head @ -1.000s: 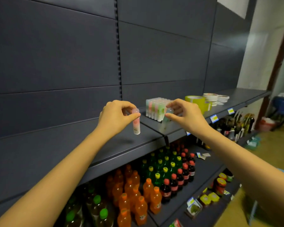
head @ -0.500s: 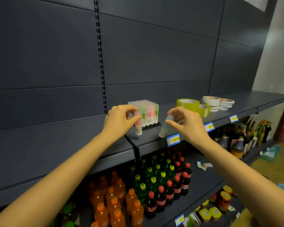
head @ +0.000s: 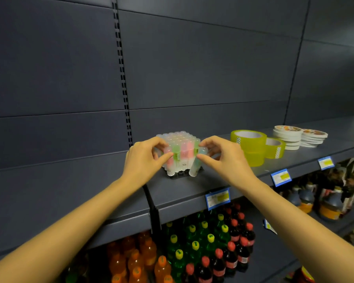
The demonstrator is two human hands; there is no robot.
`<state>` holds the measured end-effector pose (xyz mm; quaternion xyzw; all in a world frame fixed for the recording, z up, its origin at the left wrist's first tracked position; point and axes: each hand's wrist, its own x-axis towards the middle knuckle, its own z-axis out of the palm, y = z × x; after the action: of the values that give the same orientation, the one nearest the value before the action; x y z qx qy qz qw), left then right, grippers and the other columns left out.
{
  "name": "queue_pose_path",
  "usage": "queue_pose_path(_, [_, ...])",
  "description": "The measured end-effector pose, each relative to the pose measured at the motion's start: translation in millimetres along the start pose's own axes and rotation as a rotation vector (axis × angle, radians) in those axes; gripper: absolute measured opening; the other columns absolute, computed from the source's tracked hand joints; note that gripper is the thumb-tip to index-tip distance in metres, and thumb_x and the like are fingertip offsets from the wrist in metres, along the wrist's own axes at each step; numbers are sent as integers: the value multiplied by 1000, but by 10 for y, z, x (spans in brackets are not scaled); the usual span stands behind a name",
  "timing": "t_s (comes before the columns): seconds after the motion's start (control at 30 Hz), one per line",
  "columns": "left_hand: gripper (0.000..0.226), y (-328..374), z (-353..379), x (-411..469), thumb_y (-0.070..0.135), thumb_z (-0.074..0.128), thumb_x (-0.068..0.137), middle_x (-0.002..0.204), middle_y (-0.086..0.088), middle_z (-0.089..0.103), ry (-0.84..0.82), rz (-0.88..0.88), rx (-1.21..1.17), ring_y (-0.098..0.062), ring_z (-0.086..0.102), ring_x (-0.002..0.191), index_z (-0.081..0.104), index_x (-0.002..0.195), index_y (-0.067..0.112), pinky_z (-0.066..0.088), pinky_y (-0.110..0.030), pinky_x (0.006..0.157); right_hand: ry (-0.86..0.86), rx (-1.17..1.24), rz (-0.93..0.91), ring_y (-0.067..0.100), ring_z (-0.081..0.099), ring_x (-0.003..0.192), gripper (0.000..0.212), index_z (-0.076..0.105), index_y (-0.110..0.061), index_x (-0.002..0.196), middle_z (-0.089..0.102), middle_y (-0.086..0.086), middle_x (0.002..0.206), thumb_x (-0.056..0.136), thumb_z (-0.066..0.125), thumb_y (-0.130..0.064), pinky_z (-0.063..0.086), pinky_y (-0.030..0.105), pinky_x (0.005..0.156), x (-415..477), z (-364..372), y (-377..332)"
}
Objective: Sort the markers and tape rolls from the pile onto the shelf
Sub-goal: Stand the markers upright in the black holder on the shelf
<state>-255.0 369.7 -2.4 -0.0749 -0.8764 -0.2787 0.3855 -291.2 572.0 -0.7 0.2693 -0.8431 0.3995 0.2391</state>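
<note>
Black tray (head: 182, 175) on the shelf (head: 223, 180) holds a packed block of capped markers (head: 180, 146), too many to count. Left hand (head: 145, 160) pinches a pink marker (head: 169, 160) at the block's front-left; right hand (head: 227, 158) pinches a green marker (head: 195, 166), tilted at the front-right corner. Two yellow tape rolls (head: 248, 144) just right, two white stacks (head: 288, 137) beyond. Both arms extended forward.
</note>
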Motion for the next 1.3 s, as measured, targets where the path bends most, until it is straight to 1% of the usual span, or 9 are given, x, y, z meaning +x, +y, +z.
queue_pose_path(0.23, [16,-58,137,87,27,77,74,71,4,69,1,-21,64,-13,57,57,69,79,14,49,-29,63,-90,21,-67,10,62,77,20,65,-30,98,66,-9,88,80,72,-33,54,40,77,275,169,169])
queue_pose_path(0.47, [23,53,203,132,33,67,83,90,-2,61,-47,171,437,-16,50,63,69,92,12,46,-32,58,-142,-3,-168,12,59,74,27,57,-31,103,63,-10,83,80,71,-37,53,34,73,455,314,279])
queue_pose_path(0.57, [22,106,237,102,30,65,85,89,-6,59,-58,168,528,-22,55,64,68,94,10,43,-31,53,-158,-39,-230,12,58,74,24,54,-31,100,61,-11,81,82,67,-41,49,29,67,501,359,335])
queue_pose_path(0.67, [25,170,233,98,31,58,90,91,-4,56,-56,133,577,-20,56,72,69,103,12,40,-27,57,-168,-129,-348,14,60,87,22,58,-29,102,61,-10,94,87,59,-45,42,27,64,573,338,344])
queue_pose_path(0.8, [42,250,160,50,40,43,95,108,0,48,-79,-5,638,-16,53,86,51,132,21,45,-28,69,-252,-324,-493,17,51,103,33,64,-26,108,50,-5,111,95,42,-46,37,28,64,726,233,300])
queue_pose_path(0.97, [48,343,19,-141,41,39,96,126,2,49,-24,-199,766,-15,53,109,38,140,20,48,-31,83,-369,-358,-545,22,51,98,37,65,-19,87,47,-1,98,96,39,-43,34,30,64,899,105,244])
queue_pose_path(1.07, [46,388,-131,-308,40,40,96,129,2,52,-25,-314,859,-15,51,114,41,136,19,45,-30,88,-373,-433,-629,22,47,106,43,61,-16,109,47,0,116,95,38,-50,35,31,67,934,117,174])
queue_pose_path(1.13, [45,429,-248,-464,40,42,95,128,2,54,-10,-397,908,-16,50,115,43,134,19,44,-31,89,-335,-369,-702,21,45,112,44,51,-16,122,44,0,126,95,40,-48,38,31,72,859,180,86])
queue_pose_path(1.3, [43,585,-623,-954,42,43,94,129,2,55,36,-585,1008,-16,49,120,46,131,20,44,-34,93,-370,-70,-889,19,45,116,36,47,-23,126,47,-5,128,96,43,-40,39,30,78,484,447,-341])
